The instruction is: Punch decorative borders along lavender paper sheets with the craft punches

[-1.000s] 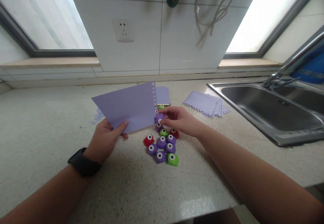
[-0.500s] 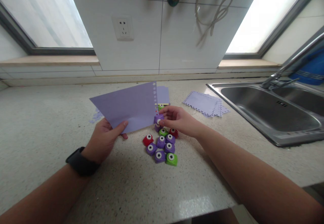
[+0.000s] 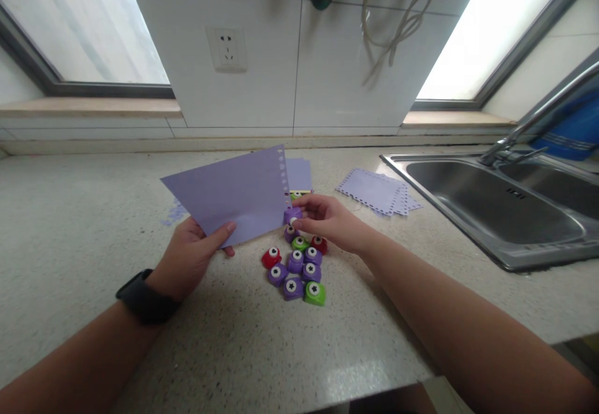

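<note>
Above the speckled stone table [image 3: 224,345], the left hand [image 3: 193,253] gripped a lilac paper sheet [image 3: 238,192]; the right hand [image 3: 325,219] clamped a purple plastic punch [image 3: 292,214] at the sheet's edge.

You can read no words, brands or numbers in the frame; you have only small dark marks on the white caps [image 3: 296,255] of the punches [image 3: 295,264], just below centre. A star stands on the lowest purple punch [image 3: 293,289], and another on the lowest green punch [image 3: 315,293], to its right in the frame. You find stars too on the leftmost purple punch [image 3: 277,274] and the purple punch [image 3: 311,272] just above that green one. The red punch [image 3: 271,257] at the cluster's left bears a mark too small to make out.
</note>
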Motion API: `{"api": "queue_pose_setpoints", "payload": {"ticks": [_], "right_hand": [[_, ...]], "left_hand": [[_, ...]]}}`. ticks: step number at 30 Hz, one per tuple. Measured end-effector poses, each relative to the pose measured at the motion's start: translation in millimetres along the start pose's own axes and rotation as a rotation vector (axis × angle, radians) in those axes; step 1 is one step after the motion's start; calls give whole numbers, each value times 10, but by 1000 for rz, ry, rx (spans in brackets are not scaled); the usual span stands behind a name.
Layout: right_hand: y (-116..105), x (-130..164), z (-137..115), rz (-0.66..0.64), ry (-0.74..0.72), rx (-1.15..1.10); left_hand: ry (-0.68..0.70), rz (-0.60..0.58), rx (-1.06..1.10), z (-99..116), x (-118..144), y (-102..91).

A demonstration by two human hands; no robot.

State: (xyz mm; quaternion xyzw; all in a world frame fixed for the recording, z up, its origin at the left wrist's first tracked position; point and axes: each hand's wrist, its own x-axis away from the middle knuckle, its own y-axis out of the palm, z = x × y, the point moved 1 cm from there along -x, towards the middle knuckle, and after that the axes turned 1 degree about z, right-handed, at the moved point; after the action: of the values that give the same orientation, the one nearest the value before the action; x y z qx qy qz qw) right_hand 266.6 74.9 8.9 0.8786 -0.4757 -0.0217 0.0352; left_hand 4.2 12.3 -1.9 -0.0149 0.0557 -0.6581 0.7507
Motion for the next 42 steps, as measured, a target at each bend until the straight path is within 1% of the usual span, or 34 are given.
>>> {"api": "queue_pose_setpoints", "payload": {"ticks": [3, 11, 23, 30, 36, 42], "right_hand": [[1, -9, 23, -12, 16, -18], [-3, -22, 74, 6, 42, 2], [-17, -22, 79, 16, 35, 2], [-8, -23, 80, 12, 47, -13], [-7, -21, 74, 15, 50, -16], [4, -17, 59, 15, 46, -22]], "left_hand": [[-3, 1, -3, -17, -8, -1], [-6, -1, -8, -13, -1, 11], [4, 9, -30, -14, -16, 4], [-4, 18, -49, 36, 2, 19], [5, 7, -41, 7, -4, 3], [-3, 8, -38, 65, 5, 32]]}}
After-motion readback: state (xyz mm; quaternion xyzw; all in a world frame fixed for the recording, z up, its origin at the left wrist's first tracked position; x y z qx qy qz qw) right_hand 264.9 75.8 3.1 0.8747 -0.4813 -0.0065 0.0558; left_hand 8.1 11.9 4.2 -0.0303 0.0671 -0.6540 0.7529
